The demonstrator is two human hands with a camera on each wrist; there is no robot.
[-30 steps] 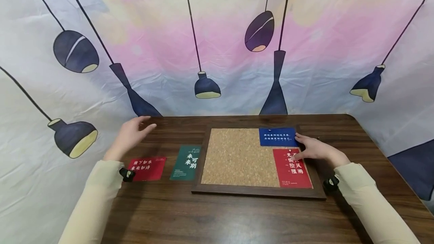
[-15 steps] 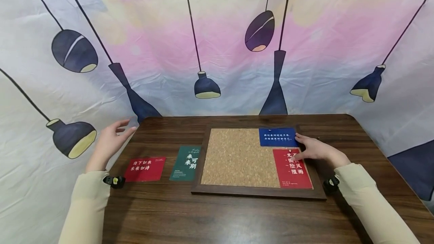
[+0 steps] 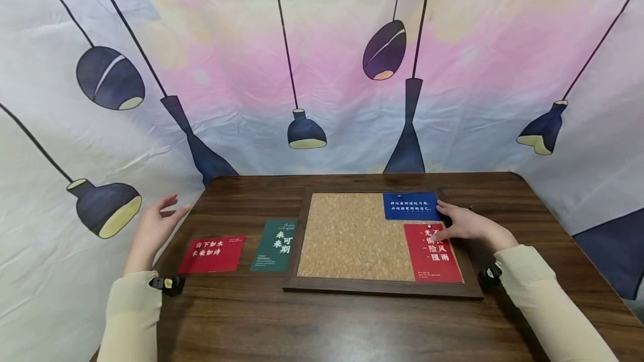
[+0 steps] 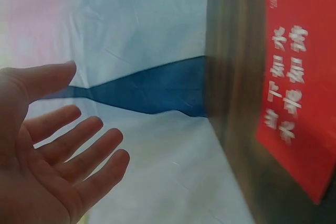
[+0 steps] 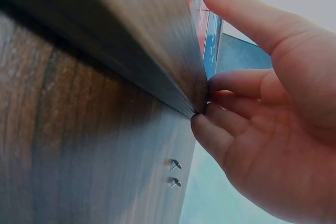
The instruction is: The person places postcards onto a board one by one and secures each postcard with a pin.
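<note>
Corkboard (image 3: 352, 237) with right edge in grip of right hand (image 3: 469, 223), well apart from loose-fingered left hand (image 3: 152, 232)

Free above corkboard (image 3: 352, 236), left half; right hand (image 3: 468, 223) obstructs right side.

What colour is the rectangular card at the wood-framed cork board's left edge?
The card is dark green with white lettering, clearest in the head view.
</note>
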